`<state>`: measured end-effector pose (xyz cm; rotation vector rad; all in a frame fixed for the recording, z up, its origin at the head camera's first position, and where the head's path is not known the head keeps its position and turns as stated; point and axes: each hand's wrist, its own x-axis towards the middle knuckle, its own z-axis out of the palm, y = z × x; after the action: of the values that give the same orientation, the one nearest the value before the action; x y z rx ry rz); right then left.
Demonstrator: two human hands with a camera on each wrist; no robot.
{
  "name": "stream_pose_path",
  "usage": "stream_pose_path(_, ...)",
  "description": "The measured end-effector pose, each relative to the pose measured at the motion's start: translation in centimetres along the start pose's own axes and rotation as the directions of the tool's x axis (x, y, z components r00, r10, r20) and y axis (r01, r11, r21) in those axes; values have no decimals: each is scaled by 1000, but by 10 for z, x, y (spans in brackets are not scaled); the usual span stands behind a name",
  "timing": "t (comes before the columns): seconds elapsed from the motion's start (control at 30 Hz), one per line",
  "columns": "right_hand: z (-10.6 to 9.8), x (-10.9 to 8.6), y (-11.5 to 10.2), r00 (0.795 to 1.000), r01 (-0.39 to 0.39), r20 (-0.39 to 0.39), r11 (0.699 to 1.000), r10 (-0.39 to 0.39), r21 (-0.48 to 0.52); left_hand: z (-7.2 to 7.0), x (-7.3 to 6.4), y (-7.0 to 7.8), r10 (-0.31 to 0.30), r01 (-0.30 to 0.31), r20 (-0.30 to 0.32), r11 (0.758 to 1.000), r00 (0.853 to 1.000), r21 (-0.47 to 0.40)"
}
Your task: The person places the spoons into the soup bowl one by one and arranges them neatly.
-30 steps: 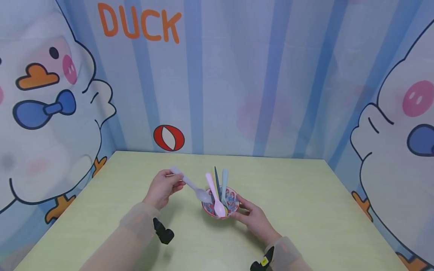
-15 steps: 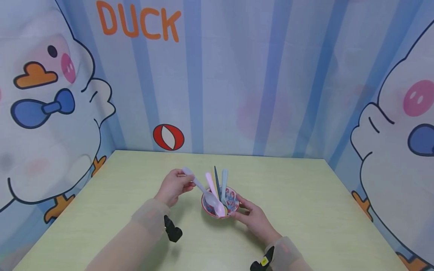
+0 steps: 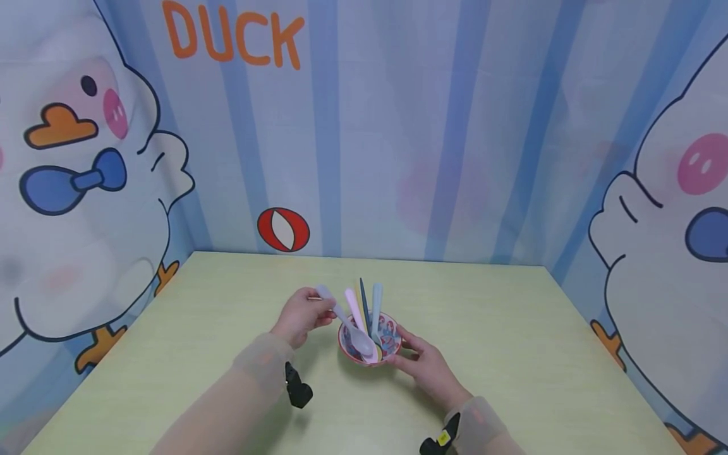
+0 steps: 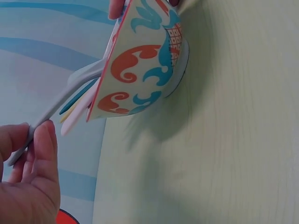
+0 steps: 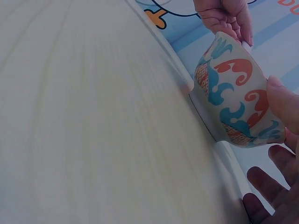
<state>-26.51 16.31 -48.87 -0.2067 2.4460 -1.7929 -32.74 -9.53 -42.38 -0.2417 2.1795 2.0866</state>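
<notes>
A patterned bowl with a red rim stands on the table; the left wrist view shows its orange and blue outer wall. My left hand pinches a pale lavender spoon near the end of its handle, thumb against fingers. The spoon slants down to the right, its head inside the bowl and over a pink spoon. A light blue spoon, a thin dark blue handle and a yellow one lean in the bowl too. My right hand holds the bowl's right side, thumb near the rim.
The pale yellow-green table reaches back to a blue striped curtain with duck prints. Black camera mounts sit on both wrists, the left one close over the table.
My left hand has moved right, bringing the lavender spoon's head from the bowl's left edge to inside the bowl, over the pink spoon. My right hand and the bowl have stayed put.
</notes>
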Motion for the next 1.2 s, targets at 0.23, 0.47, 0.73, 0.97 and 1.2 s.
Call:
stream_pose_path(0.23, 1, -9, -16, 1000, -13, -1, 1000, 13, -12, 6, 3, -8, -6, 6, 15, 1000, 1000, -4)
stream_pose_path(0.47, -1, -11, -19, 1000, -16, 10, 1000, 16, -2, 14, 3, -13, -12, 12, -6, 1000, 1000, 6)
stream_pose_path(0.73, 0, 1, 3, 1000, -12, 1, 1000, 12, -10, 19, 5, -16, -35, 36, -27, 999, 999, 38)
stream_pose_path(0.97, 0, 0, 2, 1000, -11, 1, 1000, 11, -24, 21, 9, -19, -43, 45, -30, 997, 999, 69)
stream_pose_path(1.2, 0, 0, 1, 1000, 2, 1, 1000, -2, -6, 24, 11, -21, -27, 27, 1, 996, 1000, 90)
